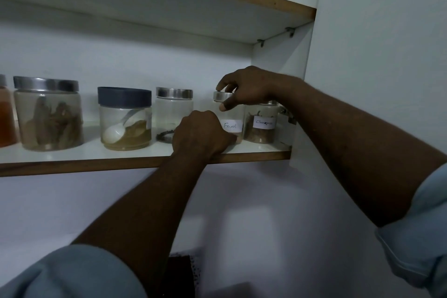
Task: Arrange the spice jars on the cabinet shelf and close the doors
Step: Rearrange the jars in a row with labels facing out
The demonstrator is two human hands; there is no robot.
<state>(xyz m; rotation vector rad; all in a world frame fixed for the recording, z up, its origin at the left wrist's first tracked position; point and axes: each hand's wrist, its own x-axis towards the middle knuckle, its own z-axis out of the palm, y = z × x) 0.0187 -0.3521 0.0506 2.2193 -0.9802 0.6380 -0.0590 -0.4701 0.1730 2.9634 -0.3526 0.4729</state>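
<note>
Far left edge of the frame, an orange-filled glass jar [5, 118] is half cut off. Next along the white cabinet shelf with the wooden front edge [96, 164] stands a wide glass jar with a steel lid and brown dried pieces inside [48, 116]. Then comes a glass jar with a dark grey plastic lid and a white spoon in it [124, 120], then a small, nearly empty glass jar with a steel lid [173, 110].

Now the action, centre right. The left hand [200, 132] is bunched low at the shelf's front edge with its back to the camera, knuckles against the base of the fennel jar [232, 126], a small clear glass jar with a steel lid and a white handwritten label. Whether its fingers wrap the glass, I cannot tell. From above, the right hand [249, 87] pinches that jar at the lid, fingers over the steel cap and thumb pressed on the glass just under it.

Just beside it on the right, tight in the shelf's corner, sits the cinnamon jar [262, 123], glass with a white label.

This looks like the arranging step: the fennel jar is being settled into line. Next it needs squaring up, label forward, then both hands off. The doors are not yet closed.
</note>
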